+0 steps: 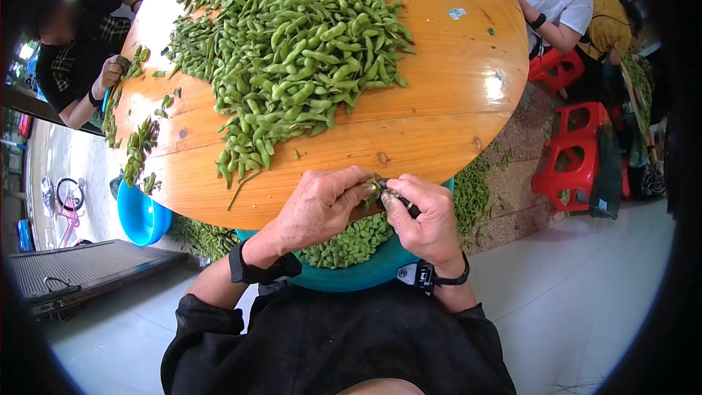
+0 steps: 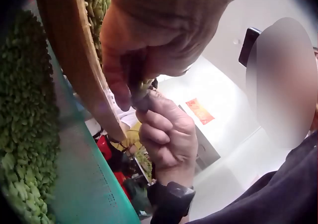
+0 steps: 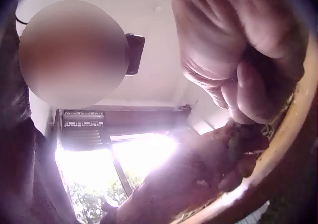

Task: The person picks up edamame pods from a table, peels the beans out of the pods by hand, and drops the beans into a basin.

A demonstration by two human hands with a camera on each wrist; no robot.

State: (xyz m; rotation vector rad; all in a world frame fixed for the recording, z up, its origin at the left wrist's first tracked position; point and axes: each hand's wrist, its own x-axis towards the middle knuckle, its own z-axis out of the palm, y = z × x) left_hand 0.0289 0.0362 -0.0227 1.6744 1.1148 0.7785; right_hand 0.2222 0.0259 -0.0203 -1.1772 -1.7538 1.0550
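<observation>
Above the table's near edge, my left hand (image 1: 322,205) pinches a green soybean pod (image 1: 374,192) between thumb and fingers. My right hand (image 1: 425,218) meets it there, its fingers curled round a small black-handled tool (image 1: 408,206) whose working end is hidden at the pod. In the left wrist view the fingertips of both hands come together at the pod (image 2: 144,87). Directly below the hands, a teal basin (image 1: 347,278) holds many shelled green beans (image 1: 349,243). A large heap of soybean pods (image 1: 292,58) covers the middle of the round wooden table (image 1: 439,95).
Loose pods (image 1: 140,148) lie along the table's left side. A blue basin (image 1: 140,213) stands below that edge. Discarded green shells (image 1: 472,194) litter the floor at right, near red stools (image 1: 574,157). Other people sit at the far left and far right.
</observation>
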